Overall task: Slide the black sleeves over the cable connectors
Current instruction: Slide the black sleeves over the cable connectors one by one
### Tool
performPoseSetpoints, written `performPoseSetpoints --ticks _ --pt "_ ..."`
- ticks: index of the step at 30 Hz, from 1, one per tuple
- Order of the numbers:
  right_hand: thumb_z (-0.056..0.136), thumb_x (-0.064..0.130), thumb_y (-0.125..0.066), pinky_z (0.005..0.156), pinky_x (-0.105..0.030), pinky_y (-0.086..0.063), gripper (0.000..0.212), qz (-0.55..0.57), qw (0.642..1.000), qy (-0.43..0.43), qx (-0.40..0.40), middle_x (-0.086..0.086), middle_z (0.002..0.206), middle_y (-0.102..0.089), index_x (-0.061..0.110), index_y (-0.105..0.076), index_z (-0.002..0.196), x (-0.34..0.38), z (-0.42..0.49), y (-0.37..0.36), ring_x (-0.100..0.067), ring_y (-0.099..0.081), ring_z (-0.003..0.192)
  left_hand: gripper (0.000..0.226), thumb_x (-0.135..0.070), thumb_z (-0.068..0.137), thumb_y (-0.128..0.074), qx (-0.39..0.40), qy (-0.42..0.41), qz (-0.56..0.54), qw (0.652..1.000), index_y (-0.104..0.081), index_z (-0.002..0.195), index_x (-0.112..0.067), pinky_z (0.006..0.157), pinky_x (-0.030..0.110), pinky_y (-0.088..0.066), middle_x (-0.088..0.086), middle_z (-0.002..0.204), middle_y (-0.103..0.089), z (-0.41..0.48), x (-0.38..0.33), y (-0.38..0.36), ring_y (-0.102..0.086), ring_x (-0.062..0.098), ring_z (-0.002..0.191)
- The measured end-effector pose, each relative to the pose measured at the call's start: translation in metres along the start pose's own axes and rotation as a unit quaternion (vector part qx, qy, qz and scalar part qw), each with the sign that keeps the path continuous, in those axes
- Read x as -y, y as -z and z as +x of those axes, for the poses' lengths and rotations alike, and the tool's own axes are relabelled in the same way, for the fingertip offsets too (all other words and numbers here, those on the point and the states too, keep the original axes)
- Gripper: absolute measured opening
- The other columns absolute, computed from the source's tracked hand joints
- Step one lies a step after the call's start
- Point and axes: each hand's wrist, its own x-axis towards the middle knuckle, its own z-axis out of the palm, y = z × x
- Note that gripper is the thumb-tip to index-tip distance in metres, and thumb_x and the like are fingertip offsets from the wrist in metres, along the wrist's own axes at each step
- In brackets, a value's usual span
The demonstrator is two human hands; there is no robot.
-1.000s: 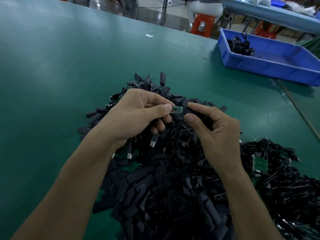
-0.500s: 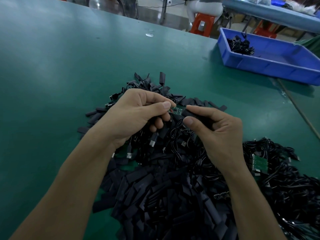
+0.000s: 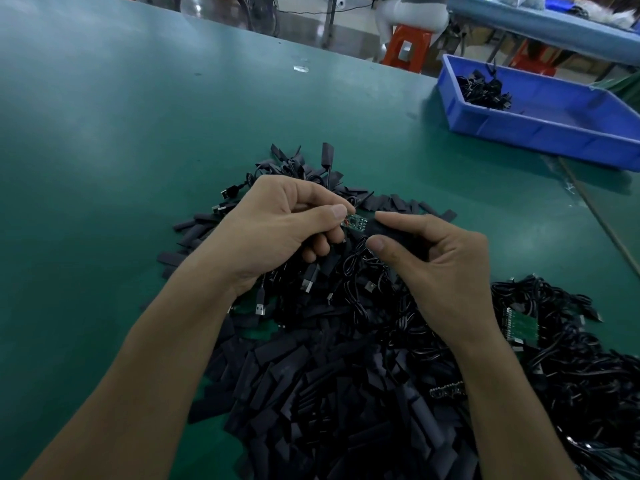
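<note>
The left hand [image 3: 277,230] pinches the cable's small green connector board [image 3: 356,223] between thumb and forefinger, its free end pointing right so a sleeve can meet it head-on. The right hand [image 3: 443,268] pinches a black sleeve [image 3: 398,237] by its sides (a side grip leaves the mouth free) at the board's tip, above the heap of loose sleeves [image 3: 329,393]. Whether the sleeve already overlaps the board is hard to tell.

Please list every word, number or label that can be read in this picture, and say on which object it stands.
No text can be read anywhere.
On the small green circuit board pinched by the left hand: markings, if any, are too small to read.
On the green panel of circuit boards among the black cables: too blurred to read.
On the blue plastic bin: no label shows.
</note>
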Motion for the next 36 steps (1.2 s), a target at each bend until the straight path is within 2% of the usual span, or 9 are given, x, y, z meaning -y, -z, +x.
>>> performPoseSetpoints --ticks 4,10,13,20,28,36 --pt "0.077 0.029 -0.082 0.078 -0.017 -0.055 0.027 0.006 1.000 -0.001 0.015 0.016 0.097 -0.076 0.035 -0.074 0.102 0.001 0.001 0.002 -0.005 -0.072 0.089 0.013 -0.010 0.097 -0.063 -0.004 -0.007 -0.003 1.000 -0.075 0.091 -0.013 0.048 0.015 -0.046 -0.002 0.064 -0.069 0.000 0.000 0.000 -0.057 0.005 0.050" --pt "0.078 0.031 -0.076 0.070 -0.013 -0.052 0.018 0.081 0.996 -0.031 0.014 0.014 0.083 -0.076 0.032 -0.075 0.096 0.003 0.002 -0.002 0.000 -0.069 0.074 0.013 -0.011 0.097 -0.064 -0.019 -0.001 -0.014 1.000 -0.074 0.088 -0.013 0.045 0.015 -0.044 -0.003 0.062 -0.068 0.000 -0.002 -0.001 -0.056 0.005 0.048" --pt "0.078 0.027 -0.075 0.066 -0.015 -0.052 0.016 0.123 0.991 -0.047 0.002 0.007 0.076 -0.076 0.026 -0.076 0.094 0.003 0.001 -0.004 -0.004 -0.066 0.065 0.014 -0.011 0.096 -0.065 -0.017 0.009 -0.029 0.999 -0.075 0.087 -0.013 0.043 0.015 -0.043 -0.002 0.062 -0.068 -0.001 -0.004 -0.001 -0.056 0.006 0.046" --pt "0.081 0.021 -0.072 0.063 -0.014 -0.053 0.011 0.165 0.985 -0.059 -0.002 0.004 0.074 -0.076 0.020 -0.076 0.092 0.002 0.000 -0.002 -0.005 -0.069 0.065 0.014 -0.008 0.095 -0.065 -0.016 0.019 -0.060 0.998 -0.074 0.084 -0.010 0.040 0.016 -0.042 0.000 0.060 -0.068 -0.003 -0.008 -0.001 -0.055 0.007 0.044" --pt "0.074 0.017 -0.078 0.065 -0.014 -0.053 0.022 0.148 0.987 -0.052 -0.027 0.007 0.075 -0.076 0.017 -0.075 0.096 0.005 -0.002 -0.007 -0.003 -0.067 0.063 0.011 -0.009 0.095 -0.065 -0.012 0.020 -0.067 0.997 -0.073 0.087 -0.009 0.041 0.016 -0.043 0.002 0.062 -0.069 -0.003 -0.007 -0.003 -0.058 0.008 0.045" --pt "0.076 0.028 -0.080 0.071 -0.016 -0.055 0.023 0.100 0.989 -0.026 -0.109 0.013 0.085 -0.077 0.029 -0.074 0.098 0.006 -0.007 -0.018 -0.004 -0.071 0.073 0.006 -0.009 0.095 -0.064 -0.015 0.016 -0.071 0.997 -0.069 0.093 -0.005 0.043 0.017 -0.046 0.004 0.064 -0.071 -0.004 -0.007 -0.003 -0.061 0.010 0.046"
